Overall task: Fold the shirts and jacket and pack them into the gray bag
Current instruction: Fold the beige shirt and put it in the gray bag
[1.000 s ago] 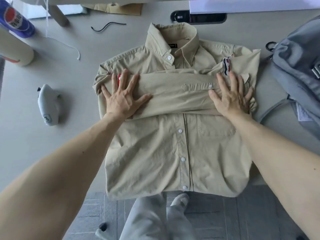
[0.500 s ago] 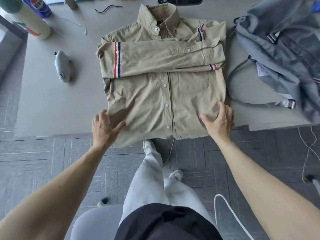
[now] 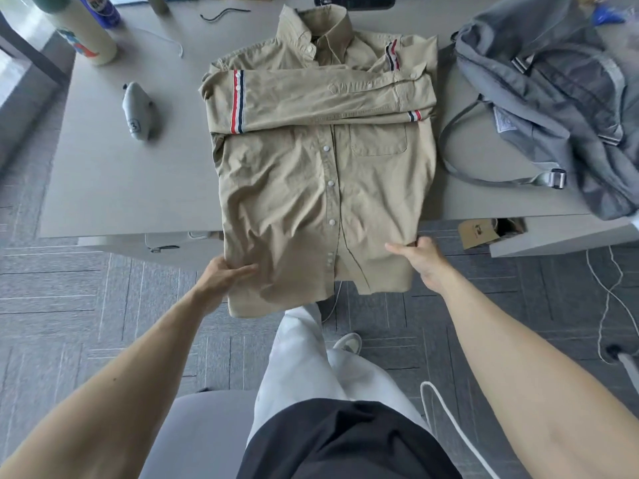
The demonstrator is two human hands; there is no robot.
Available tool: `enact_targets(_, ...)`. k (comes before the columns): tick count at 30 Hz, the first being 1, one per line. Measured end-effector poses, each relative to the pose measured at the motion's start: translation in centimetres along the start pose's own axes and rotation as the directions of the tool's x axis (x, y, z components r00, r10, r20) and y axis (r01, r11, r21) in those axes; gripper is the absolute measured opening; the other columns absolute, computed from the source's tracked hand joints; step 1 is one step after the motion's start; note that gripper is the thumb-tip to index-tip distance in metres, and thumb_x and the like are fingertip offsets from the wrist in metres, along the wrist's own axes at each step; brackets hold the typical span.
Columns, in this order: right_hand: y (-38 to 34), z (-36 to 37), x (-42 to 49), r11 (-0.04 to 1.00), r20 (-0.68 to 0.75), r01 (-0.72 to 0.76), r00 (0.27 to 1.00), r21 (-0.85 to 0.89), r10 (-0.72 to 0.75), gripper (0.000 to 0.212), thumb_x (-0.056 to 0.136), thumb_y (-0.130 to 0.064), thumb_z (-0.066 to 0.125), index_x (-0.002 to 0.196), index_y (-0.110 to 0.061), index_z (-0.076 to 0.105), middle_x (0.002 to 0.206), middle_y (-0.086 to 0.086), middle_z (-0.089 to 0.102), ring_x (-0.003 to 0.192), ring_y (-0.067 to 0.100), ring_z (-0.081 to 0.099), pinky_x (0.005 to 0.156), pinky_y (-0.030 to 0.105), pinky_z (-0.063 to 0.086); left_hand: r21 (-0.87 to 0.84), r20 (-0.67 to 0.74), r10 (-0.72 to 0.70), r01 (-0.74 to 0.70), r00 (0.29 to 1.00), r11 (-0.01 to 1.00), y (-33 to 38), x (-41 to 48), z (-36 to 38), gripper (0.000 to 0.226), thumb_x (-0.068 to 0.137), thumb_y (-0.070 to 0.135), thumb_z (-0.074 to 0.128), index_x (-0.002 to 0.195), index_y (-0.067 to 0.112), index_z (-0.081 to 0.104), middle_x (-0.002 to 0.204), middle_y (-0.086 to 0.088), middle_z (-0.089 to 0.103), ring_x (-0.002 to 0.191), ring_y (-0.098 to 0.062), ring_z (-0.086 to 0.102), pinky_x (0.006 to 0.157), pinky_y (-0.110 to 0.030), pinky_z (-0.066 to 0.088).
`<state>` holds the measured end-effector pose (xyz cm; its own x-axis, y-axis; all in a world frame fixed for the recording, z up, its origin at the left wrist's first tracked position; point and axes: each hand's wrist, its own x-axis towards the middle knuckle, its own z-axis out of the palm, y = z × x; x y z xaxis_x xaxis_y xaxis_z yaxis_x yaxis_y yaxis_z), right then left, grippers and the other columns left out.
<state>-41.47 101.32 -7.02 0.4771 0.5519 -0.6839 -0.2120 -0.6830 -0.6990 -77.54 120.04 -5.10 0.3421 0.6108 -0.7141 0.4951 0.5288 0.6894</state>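
Beige long-sleeved button-front shirt (image 3: 311, 174), front up and buttoned, on a pale gray tabletop (image 3: 138, 174), collar toward the far edge. Both sleeves are folded across the chest, one on the other, each with a red, white and navy striped band; a patch pocket shows below them. The cloth is creased in its lower half, and the hem hangs past the near tabletop edge.

The left hand (image 3: 221, 274) grips the lower left side of the shirt, thumb on top and fingers under the cloth. The right hand (image 3: 420, 259) pinches the lower right side in the same way.

A slouched gray fabric bag (image 3: 553, 91) with webbing straps and metal buckles lies on the right of the tabletop, just beside the shirt; one strap loops toward the shirt's right edge. To the left, well apart from the shirt, sits a small gray handheld device (image 3: 137, 114). A cream cylindrical bottle (image 3: 91, 39) and a blue can (image 3: 100, 8) occupy the far left corner. A short black cord (image 3: 224, 13) lies near the collar.

Bare tabletop runs between the shirt and the device. Below the near edge: gray carpet tiles (image 3: 69, 288), a gray chair seat (image 3: 207, 433), a white cable (image 3: 456, 426) and an open cardboard box (image 3: 484, 229) under the tabletop's right side
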Motion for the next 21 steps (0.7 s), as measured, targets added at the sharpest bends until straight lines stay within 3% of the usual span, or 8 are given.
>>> enact_targets(3,0.6,-0.2,-1.1,0.999,0.074,-0.018,0.997,0.043,0.015,0.041,0.072,-0.018,0.086,0.106,-0.001,0.069,0.103,0.006,0.075,0.1,0.024,0.071,0.094,0.04,0.053,-0.108,0.052,-0.06,0.065,0.997,0.992,0.0,-1.4,0.7,0.051,0.07,0.016,0.083,0.117,0.003,0.066,0.109,-0.014,0.075,0.102,-0.031,0.072,0.088,-0.041,0.058)
enact_targets(7,1.2,0.3,-3.1,0.993,0.162,-0.098,0.983,0.067,0.086,0.032,0.076,-0.008,0.081,0.104,-0.003,0.066,0.104,0.01,0.074,0.1,0.024,0.07,0.086,0.034,0.054,-0.104,0.116,-0.118,0.13,0.986,0.986,-0.4,-2.9,1.6,0.031,0.078,0.012,0.077,0.107,0.004,0.069,0.106,-0.012,0.076,0.099,-0.028,0.072,0.08,-0.035,0.06)
enact_targets(10,1.9,0.2,-4.2,0.989,0.175,-0.116,0.98,0.097,0.098,0.038,0.077,-0.006,0.08,0.111,0.004,0.064,0.106,0.014,0.073,0.098,0.024,0.07,0.083,0.034,0.055,-0.108,0.126,-0.136,0.15,0.983,0.983,-1.0,-3.9,2.0,0.023,0.082,0.006,0.074,0.105,0.004,0.069,0.106,-0.014,0.075,0.091,-0.024,0.074,0.072,-0.03,0.061)
enact_targets(12,2.1,-0.1,-4.8,0.979,0.203,-0.131,0.974,0.157,0.097,0.038,0.077,-0.002,0.077,0.113,0.005,0.064,0.106,0.015,0.073,0.1,0.027,0.07,0.081,0.034,0.056,-0.128,0.114,-0.132,0.146,0.985,0.981,-1.6,-4.6,2.1,0.034,0.073,0.006,0.082,0.103,0.003,0.069,0.105,-0.015,0.075,0.084,-0.022,0.075,0.068,-0.03,0.062)
enact_targets(14,1.9,-0.4,-5.6,0.97,0.219,-0.126,0.972,0.207,0.079,0.034,0.077,0.004,0.074,0.109,0.003,0.066,0.104,0.015,0.074,0.097,0.028,0.07,0.074,0.033,0.058,-0.139,0.117,-0.12,0.136,0.986,0.981,-2.2,-5.2,2.1,0.063,0.052,0.018,0.097,0.106,0.002,0.069,0.105,-0.014,0.075,0.086,-0.022,0.075,0.066,-0.03,0.061)
enact_targets(15,1.8,-0.6,-6.0,0.964,0.221,-0.117,0.973,0.238,0.064,0.033,0.075,0.007,0.074,0.106,0.002,0.066,0.101,0.014,0.074,0.093,0.027,0.071,0.07,0.032,0.059,-0.145,0.122,-0.114,0.131,0.986,0.981,-2.4,-5.6,2.1,0.067,0.051,0.02,0.097,0.109,0.003,0.068,0.107,-0.014,0.075,0.089,-0.023,0.074,0.068,-0.031,0.06)
enact_targets(18,1.2,-1.1,-7.0,0.941,0.221,-0.085,0.975,0.327,0.011,0.036,0.067,0.008,0.073,0.102,0.0,0.065,0.09,0.01,0.076,0.08,0.023,0.073,0.062,0.03,0.059,-0.185,0.143,-0.099,0.125,0.985,0.975,-2.7,-6.6,2.1,0.05,0.076,0.009,0.081,0.122,0.004,0.064,0.117,-0.015,0.072,0.102,-0.03,0.071,0.078,-0.04,0.061)
enact_targets(21,0.5,-1.5,-7.7,0.929,0.204,-0.061,0.979,0.365,-0.016,0.036,0.072,0.004,0.073,0.108,0.001,0.065,0.095,0.013,0.075,0.084,0.028,0.072,0.066,0.033,0.06,-0.21,0.153,-0.082,0.114,0.985,0.971,-2.3,-7.7,1.9,0.042,0.083,0.004,0.074,0.123,0.0,0.062,0.119,-0.019,0.07,0.107,-0.034,0.068,0.086,-0.046,0.06)
